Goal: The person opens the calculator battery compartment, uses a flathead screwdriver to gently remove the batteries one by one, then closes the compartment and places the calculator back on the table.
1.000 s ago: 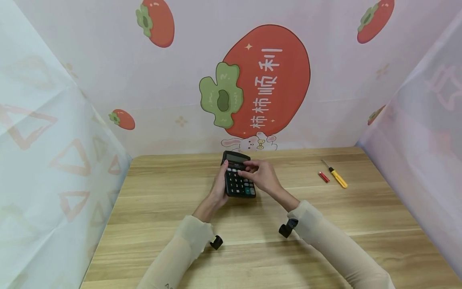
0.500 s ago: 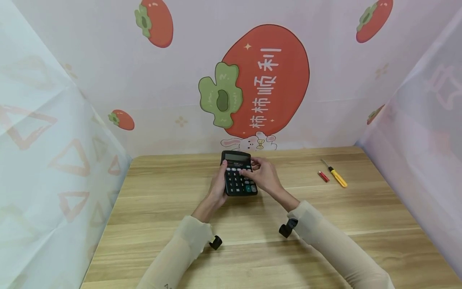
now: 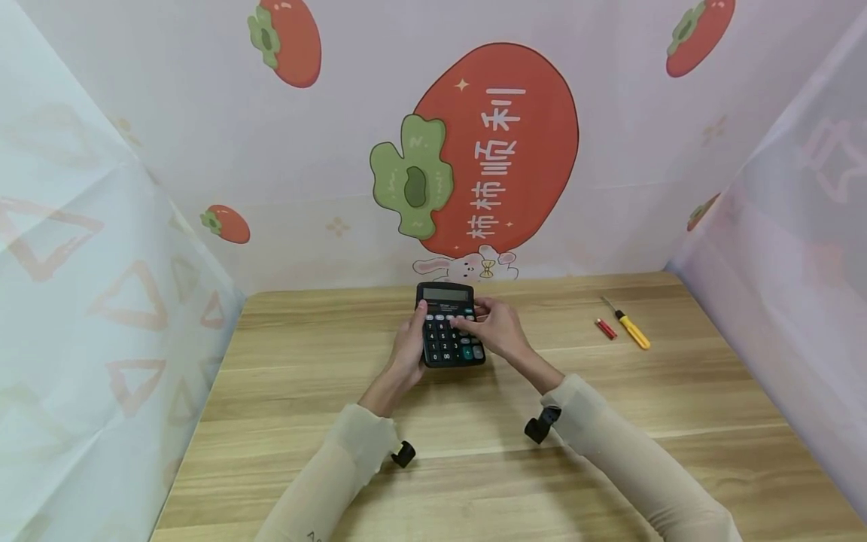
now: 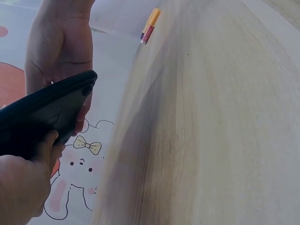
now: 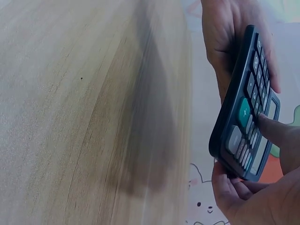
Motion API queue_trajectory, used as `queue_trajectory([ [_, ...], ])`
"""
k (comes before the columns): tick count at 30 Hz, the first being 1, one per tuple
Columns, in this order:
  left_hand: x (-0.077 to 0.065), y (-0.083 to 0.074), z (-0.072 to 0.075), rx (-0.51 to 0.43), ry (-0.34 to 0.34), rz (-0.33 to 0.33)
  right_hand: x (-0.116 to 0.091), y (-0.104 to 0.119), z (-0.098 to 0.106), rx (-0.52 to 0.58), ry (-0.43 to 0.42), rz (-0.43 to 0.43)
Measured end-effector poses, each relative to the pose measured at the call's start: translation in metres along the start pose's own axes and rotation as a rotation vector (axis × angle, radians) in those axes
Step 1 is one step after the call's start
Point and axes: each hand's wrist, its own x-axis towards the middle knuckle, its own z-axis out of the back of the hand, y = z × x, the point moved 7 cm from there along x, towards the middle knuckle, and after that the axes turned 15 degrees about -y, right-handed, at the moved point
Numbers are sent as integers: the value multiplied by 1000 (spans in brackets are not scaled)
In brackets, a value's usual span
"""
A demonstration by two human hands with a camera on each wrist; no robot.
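A black calculator [image 3: 443, 348] is held up over the far middle of the table, its keys and grey display facing the person. My left hand [image 3: 408, 342] grips its left edge, thumb on the front and fingers behind; the left wrist view shows those fingers against the dark back of the calculator [image 4: 42, 122]. From the right side my right hand [image 3: 500, 328] holds it too. In the right wrist view the thumb of the right hand [image 5: 267, 197] lies on the keys, while its other fingers curl behind the lower-facing edge.
To the right on the wooden table [image 3: 305, 391] lie a yellow-handled screwdriver [image 3: 634, 331] and a small red cylinder [image 3: 606, 329], which looks like a battery. A printed cloth wall [image 3: 325, 150] rises behind the table edge, with more cloth at both sides.
The calculator has turned slightly to face the person more squarely. My right fingers have shifted from its upper face to round its right edge, with the thumb staying on the keys.
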Motion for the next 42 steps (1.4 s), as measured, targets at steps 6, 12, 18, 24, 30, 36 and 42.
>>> queue_trajectory([
  [6, 3, 1, 4, 17, -45, 6, 2, -6, 0, -25, 15, -52],
  [12, 4, 3, 7, 52, -55, 18, 3, -10, 0, -24, 30, -83],
  [18, 5, 2, 8, 71, -49, 10, 4, -15, -1, -3, 56, -111],
  [24, 6, 0, 9, 86, -58, 5, 4, -14, 0, 1, 65, -119],
  [30, 10, 0, 12, 133, -111, -10, 5, -13, -1, 13, 74, -111],
  [36, 12, -1, 16, 146, -151, -11, 7, -14, -1, 27, 76, -99],
  [42, 12, -6, 18, 144, -175, -21, 9, -13, -1, 38, 80, -85],
])
